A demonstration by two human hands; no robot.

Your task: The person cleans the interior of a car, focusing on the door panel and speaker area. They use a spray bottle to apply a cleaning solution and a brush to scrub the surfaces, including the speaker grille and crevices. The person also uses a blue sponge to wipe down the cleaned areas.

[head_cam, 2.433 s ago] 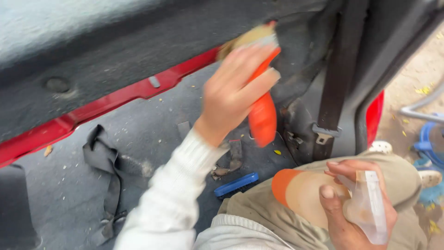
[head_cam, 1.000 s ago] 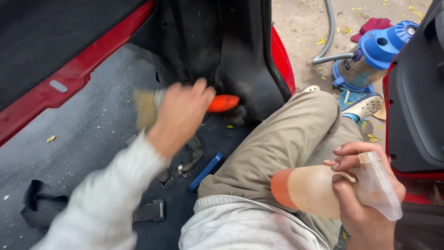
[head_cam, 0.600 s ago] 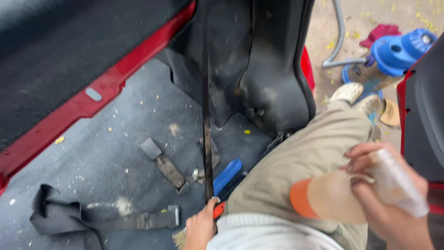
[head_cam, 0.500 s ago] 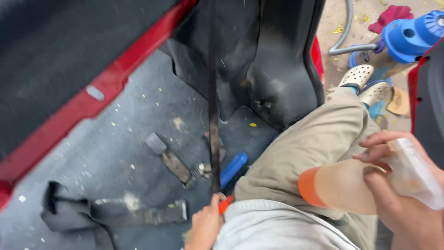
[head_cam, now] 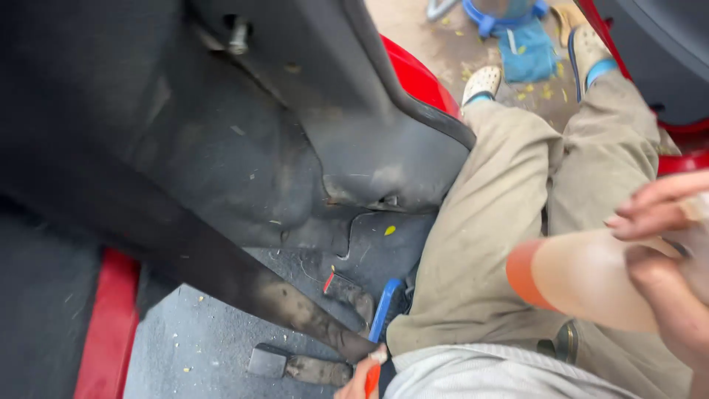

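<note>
Brush handle (head_cam: 373,378), orange, pokes up at the bottom edge, gripped by the left hand (head_cam: 354,386), mostly out of view, low beside the person's hip, its long axis running toward the grey car floor (head_cam: 199,347). The right hand (head_cam: 668,266) is closed around a translucent spray bottle (head_cam: 583,277) above the thigh, well apart.

Grey car-floor carpet (head_cam: 214,332), speckled with crumbs: a blue-handled tool (head_cam: 385,319) near right, a metal seat-belt buckle (head_cam: 295,366) nearer, left of it.
</note>
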